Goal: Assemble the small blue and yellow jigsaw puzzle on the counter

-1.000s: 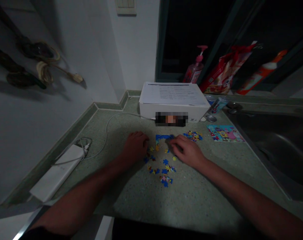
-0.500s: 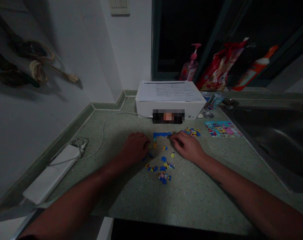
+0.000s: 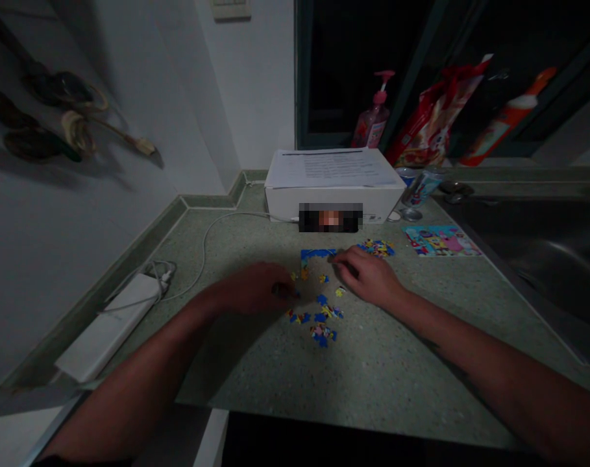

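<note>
My left hand is curled low over the counter, thumb and fingers closed at a blue puzzle piece that they mostly cover. My right hand pinches a small, dark-looking puzzle piece at the right end of the joined puzzle edge. That edge is a blue strip with a short side running down on the left. Between and below the hands lie loose puzzle pieces in blue and yellow. A joined cluster is nearest me. Behind my right hand is a pile of puzzle pieces.
A colourful picture card lies right, beside the sink. At the back stands a white box with a paper on top and a phone leaning against it. A white power strip and cable lie left.
My left hand has turned and dropped its fingertips toward the blue pieces on the left, covering them. My right hand stays at the puzzle edge. The view has tilted slightly downward.
</note>
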Tool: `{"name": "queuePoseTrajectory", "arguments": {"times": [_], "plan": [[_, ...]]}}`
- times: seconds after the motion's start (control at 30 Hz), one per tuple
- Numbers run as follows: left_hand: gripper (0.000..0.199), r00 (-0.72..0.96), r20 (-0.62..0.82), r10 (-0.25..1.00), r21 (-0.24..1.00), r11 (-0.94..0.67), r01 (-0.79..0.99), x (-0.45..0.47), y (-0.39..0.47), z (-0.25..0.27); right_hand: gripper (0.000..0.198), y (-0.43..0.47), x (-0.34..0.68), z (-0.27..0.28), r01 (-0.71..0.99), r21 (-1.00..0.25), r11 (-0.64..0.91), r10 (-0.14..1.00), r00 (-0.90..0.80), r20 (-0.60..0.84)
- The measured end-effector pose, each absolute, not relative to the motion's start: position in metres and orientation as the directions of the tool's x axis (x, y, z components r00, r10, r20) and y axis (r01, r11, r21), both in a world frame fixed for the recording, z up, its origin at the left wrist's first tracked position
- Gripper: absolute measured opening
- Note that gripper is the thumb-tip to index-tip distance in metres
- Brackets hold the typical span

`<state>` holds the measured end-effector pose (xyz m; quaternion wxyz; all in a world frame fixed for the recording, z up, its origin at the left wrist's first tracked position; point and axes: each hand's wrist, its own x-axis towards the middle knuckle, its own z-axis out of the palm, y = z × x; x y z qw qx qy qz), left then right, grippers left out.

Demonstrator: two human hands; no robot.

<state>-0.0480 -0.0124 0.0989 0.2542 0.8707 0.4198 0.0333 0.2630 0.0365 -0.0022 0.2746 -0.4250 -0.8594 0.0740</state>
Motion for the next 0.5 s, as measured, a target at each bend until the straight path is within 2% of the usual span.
{"name": "queuePoseTrajectory", "arguments": {"times": [0.1, 0.23, 0.5], "plan": [[0.023, 0.66, -0.201, 0.724, 0.411, -0.549, 0.727, -0.042, -0.023, 0.102, 0.021, 0.037, 0.262, -0.002, 0.695, -0.354, 0.625, 0.773, -0.49, 0.403], [0.013, 0.608, -0.239, 0.757, 0.311, -0.533, 0.787, -0.031, -0.029, 0.098, 0.022, 0.037, 0.261, 0.0, 0.705, -0.348, 0.618, 0.78, -0.493, 0.386], [0.016, 0.633, -0.244, 0.735, 0.282, -0.571, 0.771, -0.03, -0.031, 0.102, 0.024, 0.033, 0.258, 0.003, 0.715, -0.326, 0.618, 0.779, -0.501, 0.377]]}}
